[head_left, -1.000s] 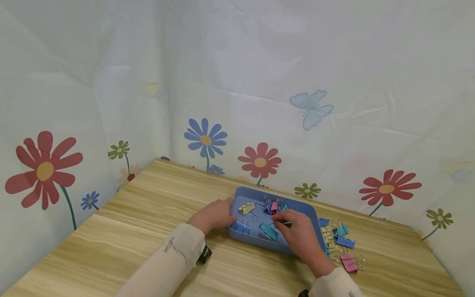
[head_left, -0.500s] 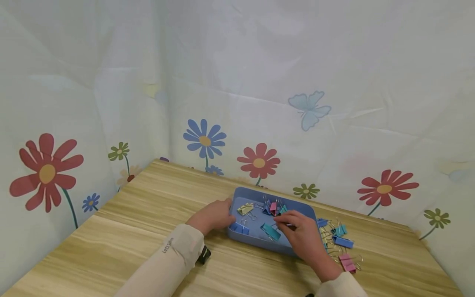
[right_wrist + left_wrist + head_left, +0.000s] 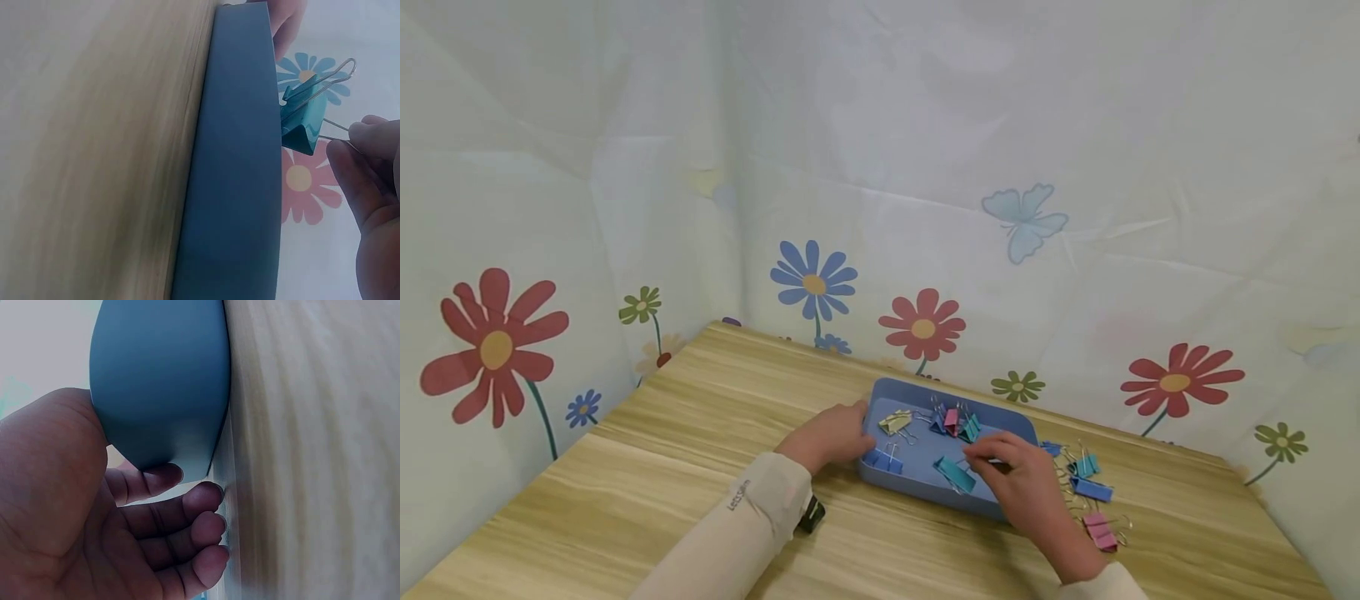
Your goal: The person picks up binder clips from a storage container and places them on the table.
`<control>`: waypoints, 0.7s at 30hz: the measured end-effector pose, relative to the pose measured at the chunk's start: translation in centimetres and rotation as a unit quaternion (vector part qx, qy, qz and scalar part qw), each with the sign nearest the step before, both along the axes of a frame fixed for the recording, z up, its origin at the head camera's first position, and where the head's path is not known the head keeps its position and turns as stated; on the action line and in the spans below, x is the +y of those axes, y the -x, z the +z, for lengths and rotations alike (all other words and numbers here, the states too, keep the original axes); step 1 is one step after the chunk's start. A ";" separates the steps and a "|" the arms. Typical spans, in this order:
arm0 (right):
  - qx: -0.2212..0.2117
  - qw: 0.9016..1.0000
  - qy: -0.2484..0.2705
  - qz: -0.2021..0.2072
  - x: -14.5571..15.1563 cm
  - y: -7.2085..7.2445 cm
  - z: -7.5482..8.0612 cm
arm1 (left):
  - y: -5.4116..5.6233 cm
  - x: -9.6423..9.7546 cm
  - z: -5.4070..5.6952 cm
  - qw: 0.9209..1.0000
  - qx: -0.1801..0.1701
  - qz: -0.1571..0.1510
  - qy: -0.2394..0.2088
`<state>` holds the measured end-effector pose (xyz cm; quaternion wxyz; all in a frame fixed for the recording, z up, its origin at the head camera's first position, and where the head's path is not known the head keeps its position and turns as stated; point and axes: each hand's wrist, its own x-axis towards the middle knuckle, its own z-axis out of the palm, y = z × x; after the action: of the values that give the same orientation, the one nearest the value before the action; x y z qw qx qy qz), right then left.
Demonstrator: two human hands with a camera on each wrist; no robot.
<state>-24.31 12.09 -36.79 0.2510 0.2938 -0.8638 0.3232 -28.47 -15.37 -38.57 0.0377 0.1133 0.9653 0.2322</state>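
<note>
My right hand (image 3: 1026, 483) pinches a wire handle of a teal binder clip (image 3: 955, 474) between thumb and fingertips. The clip hangs tilted at the near side of the blue tray (image 3: 917, 492); in the right wrist view its teal body (image 3: 304, 122) shows above the tray wall (image 3: 231, 162). My left hand (image 3: 833, 435) holds the tray's left end. The left wrist view has that hand (image 3: 106, 506) against the end wall (image 3: 159, 381), index finger at the corner. Inside the tray lie a yellow clip (image 3: 895, 422), a blue clip (image 3: 883, 461) and a pink clip (image 3: 951, 422).
Just right of the tray, several loose clips lie on the wooden table (image 3: 700, 450), among them a blue one (image 3: 1092, 488) and a pink one (image 3: 1101, 532). A flower-printed curtain (image 3: 865, 208) stands behind the table's far edge.
My right hand has moved slightly right with the teal clip, which has shifted right and nearer the tray's near wall. Another teal clip at the back is now uncovered. My left hand stays put.
</note>
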 end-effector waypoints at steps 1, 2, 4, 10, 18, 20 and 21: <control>0.003 1.000 0.004 0.004 0.1 -0.1 0.0 | 0.0 0.0 0.0 1.000 0.000 0.000 0.001; 0.008 1.000 0.008 0.008 0.1 -0.1 -0.1 | 0.0 0.0 -0.1 1.000 -0.001 0.000 0.001; 0.013 1.000 0.012 0.014 0.3 -0.2 -0.1 | 0.1 0.0 -0.1 1.000 -0.002 0.000 0.001; 0.026 1.000 0.007 0.012 0.7 -0.7 0.0 | 0.1 0.0 -0.2 1.000 -0.002 0.000 0.002; 0.044 0.999 -0.001 0.009 1.4 -1.0 0.0 | 0.0 0.0 -0.2 1.000 -0.013 0.004 0.001; 0.049 0.999 -0.004 0.010 1.7 -1.1 0.0 | 0.0 0.0 -0.1 1.000 -0.014 0.005 -0.001; 0.052 0.999 -0.006 0.009 1.8 -1.1 0.1 | -0.1 0.0 0.0 1.000 -0.014 0.005 -0.002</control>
<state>-23.18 13.88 -36.72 0.2910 0.3194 -0.8490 0.3041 -28.42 -15.37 -38.60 0.0499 0.1056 0.9647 0.2361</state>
